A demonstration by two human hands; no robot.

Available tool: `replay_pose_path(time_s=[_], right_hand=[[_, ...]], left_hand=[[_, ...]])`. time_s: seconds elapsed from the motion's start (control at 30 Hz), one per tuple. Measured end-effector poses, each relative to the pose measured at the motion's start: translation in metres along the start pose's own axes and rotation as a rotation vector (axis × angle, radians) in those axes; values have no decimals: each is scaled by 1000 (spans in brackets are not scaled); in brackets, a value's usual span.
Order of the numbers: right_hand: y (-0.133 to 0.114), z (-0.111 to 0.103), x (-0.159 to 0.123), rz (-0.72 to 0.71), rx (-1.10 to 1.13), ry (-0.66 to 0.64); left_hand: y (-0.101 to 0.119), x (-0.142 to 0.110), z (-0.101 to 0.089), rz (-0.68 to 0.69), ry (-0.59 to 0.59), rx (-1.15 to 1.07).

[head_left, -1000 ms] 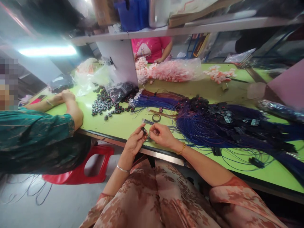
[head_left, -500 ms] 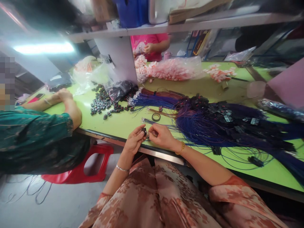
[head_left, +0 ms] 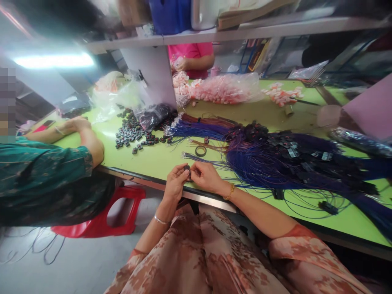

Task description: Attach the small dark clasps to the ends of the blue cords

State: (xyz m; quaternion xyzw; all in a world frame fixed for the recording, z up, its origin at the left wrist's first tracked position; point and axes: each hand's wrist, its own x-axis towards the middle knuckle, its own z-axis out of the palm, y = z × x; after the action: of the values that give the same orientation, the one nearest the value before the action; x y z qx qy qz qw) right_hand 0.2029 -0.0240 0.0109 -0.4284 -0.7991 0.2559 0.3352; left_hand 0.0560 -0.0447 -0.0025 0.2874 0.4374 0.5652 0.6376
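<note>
Between the thumb and fingers of my left hand (head_left: 175, 181) is a small black connector housing (head_left: 187, 168), held over the table's front edge. My right hand (head_left: 206, 176) is pinched right against it on the right side; a wire end seems to be in that pinch, but the fingers hide most of it. Just behind my hands lie a few dark wires with bare metal tips (head_left: 186, 155) and a roll of dark tape (head_left: 201, 151). Loose black housings (head_left: 131, 132) are heaped farther back to the left.
A big bundle of blue and brown wires (head_left: 254, 159) covers the table to the right. Pink-and-white parts in a clear bag (head_left: 220, 90) lie behind. A co-worker's forearms (head_left: 87, 134) rest on the table at left, near a red stool (head_left: 128, 212). A shelf (head_left: 245, 34) crosses overhead.
My hands have come closer together, the right fingers now pressed against the black housing. The co-worker in pink has raised a hand from the table to the chest.
</note>
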Motion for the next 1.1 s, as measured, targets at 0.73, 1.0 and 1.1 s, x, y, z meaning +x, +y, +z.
replay_pose_path(time_s=[0.73,1.0,1.1], right_hand=[[84,-156,-6,386,-571,504],[107,-146,-70,520,-1017,323],[93,-151,-65,484,-1037,255]], left_hand=[[1,1,-2,6,-63,83],[-5,8,19,48,-132,182],[-6,9,26,37,-144,198]])
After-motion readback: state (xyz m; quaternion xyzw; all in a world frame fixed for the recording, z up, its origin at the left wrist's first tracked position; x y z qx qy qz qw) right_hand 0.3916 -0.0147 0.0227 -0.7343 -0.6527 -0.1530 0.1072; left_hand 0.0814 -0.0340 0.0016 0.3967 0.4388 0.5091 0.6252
